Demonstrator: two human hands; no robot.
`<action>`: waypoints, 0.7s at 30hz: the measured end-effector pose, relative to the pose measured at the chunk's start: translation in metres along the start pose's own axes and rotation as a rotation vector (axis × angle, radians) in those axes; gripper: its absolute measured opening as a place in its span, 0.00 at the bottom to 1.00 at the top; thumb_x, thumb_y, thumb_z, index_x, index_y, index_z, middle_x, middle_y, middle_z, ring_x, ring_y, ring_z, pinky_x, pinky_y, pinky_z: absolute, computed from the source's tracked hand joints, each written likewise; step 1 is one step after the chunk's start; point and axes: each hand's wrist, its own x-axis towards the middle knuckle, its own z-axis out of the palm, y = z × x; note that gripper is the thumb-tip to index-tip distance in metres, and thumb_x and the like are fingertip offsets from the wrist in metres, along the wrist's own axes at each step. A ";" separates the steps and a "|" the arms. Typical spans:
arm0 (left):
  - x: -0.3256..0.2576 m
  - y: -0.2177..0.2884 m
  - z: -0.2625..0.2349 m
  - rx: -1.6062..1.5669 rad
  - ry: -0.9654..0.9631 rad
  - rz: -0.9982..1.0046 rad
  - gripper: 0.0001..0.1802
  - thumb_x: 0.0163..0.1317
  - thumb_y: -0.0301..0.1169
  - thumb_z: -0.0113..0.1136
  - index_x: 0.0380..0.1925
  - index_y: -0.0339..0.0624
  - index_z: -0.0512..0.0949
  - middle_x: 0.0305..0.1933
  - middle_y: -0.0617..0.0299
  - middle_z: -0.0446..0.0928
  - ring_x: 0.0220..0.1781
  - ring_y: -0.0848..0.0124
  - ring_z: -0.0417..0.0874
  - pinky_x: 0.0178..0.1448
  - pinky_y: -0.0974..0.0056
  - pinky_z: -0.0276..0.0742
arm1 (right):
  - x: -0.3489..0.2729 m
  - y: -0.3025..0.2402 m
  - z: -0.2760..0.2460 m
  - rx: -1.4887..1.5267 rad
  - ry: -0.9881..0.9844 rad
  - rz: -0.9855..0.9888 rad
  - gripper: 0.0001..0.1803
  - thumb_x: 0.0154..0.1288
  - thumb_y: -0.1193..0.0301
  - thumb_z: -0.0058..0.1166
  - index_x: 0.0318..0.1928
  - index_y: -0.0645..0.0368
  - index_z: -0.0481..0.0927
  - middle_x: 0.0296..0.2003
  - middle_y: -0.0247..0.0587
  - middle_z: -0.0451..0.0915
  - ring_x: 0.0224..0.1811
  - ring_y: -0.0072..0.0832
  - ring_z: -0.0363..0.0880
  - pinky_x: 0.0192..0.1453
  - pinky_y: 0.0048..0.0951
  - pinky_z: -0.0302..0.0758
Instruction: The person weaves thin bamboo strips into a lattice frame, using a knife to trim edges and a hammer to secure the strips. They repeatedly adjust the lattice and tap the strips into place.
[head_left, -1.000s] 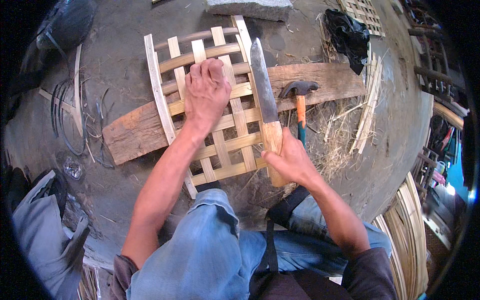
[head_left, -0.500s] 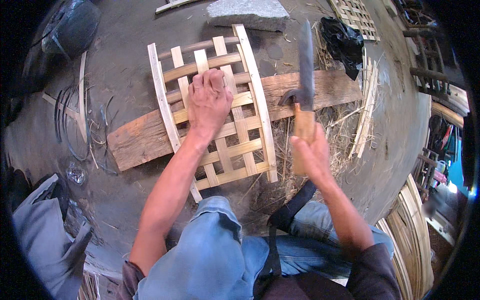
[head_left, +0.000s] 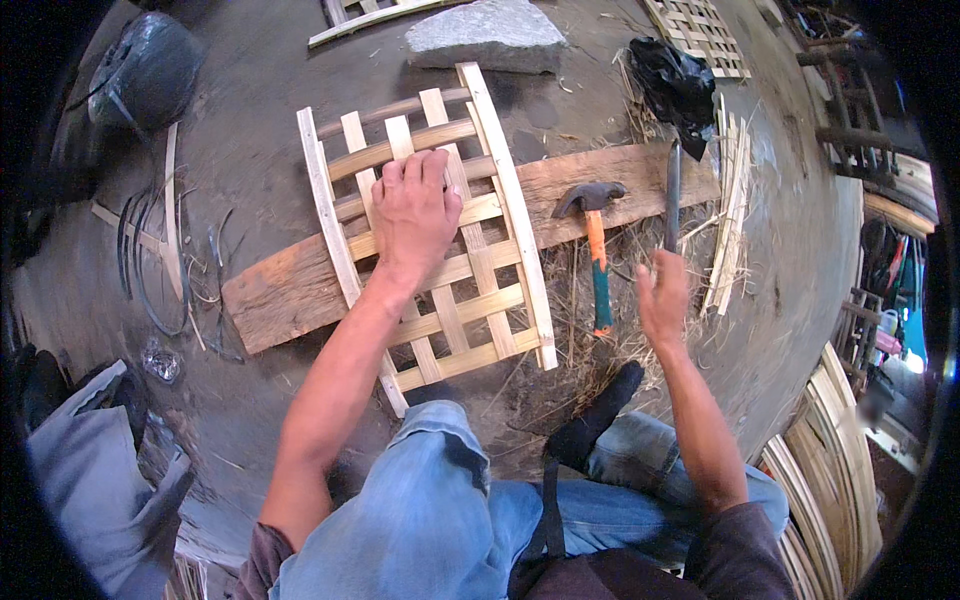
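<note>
Leaning against my knee is a woven lattice panel (head_left: 487, 275) of pale wooden slats with two long side rails. My left hand (head_left: 412, 215) is closed over its crossing slats near the middle. To the right, my right hand (head_left: 664, 305) is closed at the lower end of a long-bladed knife (head_left: 673, 195); the blade points away from me and shows narrow. The knife's handle is hidden by the hand. Between the panel and that hand lies a claw hammer (head_left: 599, 260) with an orange and green handle, its head on a rough wooden plank (head_left: 270, 297).
A grey stone block (head_left: 485, 38) stands beyond the panel. Black plastic (head_left: 672, 90) and thin wood strips (head_left: 735, 210) lie at the right. Dark curled bands (head_left: 135, 250) lie on the left. My foot (head_left: 600, 415) rests near wood shavings.
My right hand has moved right with the knife, and the blade has turned to show narrower. The hammer, partly covered before, is now exposed. My left hand stays on the panel.
</note>
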 end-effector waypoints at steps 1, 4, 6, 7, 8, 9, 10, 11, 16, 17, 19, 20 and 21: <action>0.000 0.000 -0.002 0.008 -0.011 0.002 0.28 0.60 0.35 0.63 0.62 0.46 0.72 0.58 0.56 0.76 0.59 0.53 0.73 0.63 0.49 0.68 | 0.004 -0.017 0.008 0.177 -0.091 0.044 0.21 0.67 0.70 0.61 0.57 0.64 0.75 0.41 0.48 0.81 0.46 0.40 0.81 0.56 0.38 0.77; 0.007 0.007 -0.001 0.015 -0.072 -0.032 0.29 0.62 0.38 0.64 0.64 0.47 0.73 0.57 0.57 0.78 0.58 0.54 0.73 0.64 0.49 0.65 | 0.013 -0.039 0.034 0.328 -0.227 0.146 0.19 0.68 0.68 0.60 0.55 0.63 0.75 0.38 0.49 0.80 0.40 0.40 0.80 0.48 0.39 0.76; 0.010 0.007 -0.002 0.003 -0.086 -0.030 0.29 0.62 0.39 0.64 0.64 0.48 0.73 0.56 0.56 0.78 0.58 0.54 0.72 0.64 0.48 0.64 | 0.018 -0.048 0.036 0.292 -0.336 0.248 0.15 0.69 0.70 0.57 0.53 0.62 0.75 0.31 0.44 0.77 0.32 0.33 0.77 0.42 0.36 0.75; 0.010 0.009 -0.004 -0.017 -0.087 -0.019 0.29 0.61 0.39 0.65 0.64 0.49 0.73 0.55 0.56 0.78 0.58 0.54 0.72 0.63 0.49 0.64 | 0.016 -0.049 0.036 0.305 -0.285 0.253 0.15 0.69 0.70 0.56 0.53 0.61 0.75 0.31 0.45 0.76 0.31 0.32 0.75 0.41 0.36 0.74; 0.010 0.012 -0.005 -0.038 -0.088 -0.007 0.30 0.61 0.40 0.65 0.64 0.49 0.73 0.54 0.56 0.78 0.58 0.54 0.72 0.63 0.49 0.64 | 0.014 -0.048 0.035 0.317 -0.234 0.259 0.15 0.69 0.70 0.56 0.53 0.60 0.75 0.31 0.45 0.75 0.30 0.32 0.74 0.40 0.36 0.73; 0.009 0.015 -0.008 -0.046 -0.112 0.018 0.30 0.61 0.40 0.65 0.64 0.50 0.73 0.54 0.56 0.78 0.58 0.54 0.72 0.63 0.49 0.64 | 0.011 -0.048 0.034 0.330 -0.184 0.262 0.14 0.69 0.70 0.56 0.52 0.60 0.75 0.30 0.45 0.74 0.29 0.32 0.73 0.39 0.36 0.72; 0.007 0.018 -0.011 -0.054 -0.135 0.044 0.30 0.61 0.40 0.65 0.64 0.50 0.73 0.53 0.57 0.78 0.58 0.54 0.72 0.63 0.49 0.64 | 0.010 -0.047 0.027 0.335 -0.202 0.268 0.15 0.70 0.68 0.57 0.53 0.60 0.75 0.30 0.42 0.74 0.30 0.28 0.72 0.39 0.34 0.72; 0.005 0.022 -0.012 -0.064 -0.159 0.070 0.30 0.61 0.41 0.65 0.64 0.51 0.73 0.53 0.57 0.78 0.58 0.54 0.72 0.63 0.49 0.64 | 0.009 -0.044 0.024 0.358 -0.170 0.228 0.17 0.70 0.66 0.57 0.54 0.61 0.74 0.31 0.44 0.76 0.32 0.31 0.74 0.40 0.35 0.73; -0.013 0.036 -0.005 -0.065 -0.216 0.208 0.28 0.57 0.39 0.69 0.59 0.50 0.76 0.49 0.60 0.78 0.54 0.59 0.74 0.57 0.52 0.67 | 0.027 -0.052 -0.015 0.428 -0.206 0.154 0.22 0.73 0.59 0.59 0.56 0.63 0.74 0.33 0.44 0.79 0.36 0.33 0.77 0.42 0.35 0.74; -0.013 0.038 -0.006 -0.077 -0.209 0.209 0.28 0.57 0.39 0.69 0.58 0.50 0.76 0.48 0.60 0.78 0.54 0.59 0.74 0.57 0.52 0.67 | 0.033 -0.053 -0.022 0.435 -0.231 0.145 0.22 0.73 0.59 0.59 0.56 0.63 0.74 0.33 0.45 0.79 0.35 0.33 0.76 0.42 0.35 0.74; -0.013 0.038 -0.004 -0.104 -0.208 0.203 0.27 0.57 0.39 0.69 0.57 0.50 0.77 0.48 0.59 0.78 0.54 0.59 0.74 0.56 0.52 0.68 | 0.047 -0.052 -0.028 0.365 -0.303 0.079 0.20 0.74 0.61 0.58 0.56 0.62 0.74 0.31 0.49 0.79 0.32 0.39 0.78 0.39 0.37 0.74; -0.013 0.037 -0.002 -0.103 -0.203 0.210 0.27 0.57 0.39 0.69 0.58 0.50 0.76 0.49 0.59 0.78 0.54 0.59 0.74 0.56 0.52 0.69 | 0.055 -0.054 -0.032 0.324 -0.346 0.045 0.20 0.74 0.61 0.58 0.56 0.62 0.74 0.31 0.51 0.79 0.32 0.41 0.79 0.39 0.38 0.74; -0.013 0.037 -0.001 -0.101 -0.198 0.218 0.27 0.57 0.39 0.69 0.58 0.50 0.76 0.50 0.58 0.77 0.54 0.59 0.74 0.55 0.52 0.69 | 0.060 -0.054 -0.034 0.284 -0.390 0.011 0.19 0.74 0.62 0.58 0.56 0.61 0.74 0.31 0.52 0.79 0.32 0.43 0.80 0.39 0.39 0.75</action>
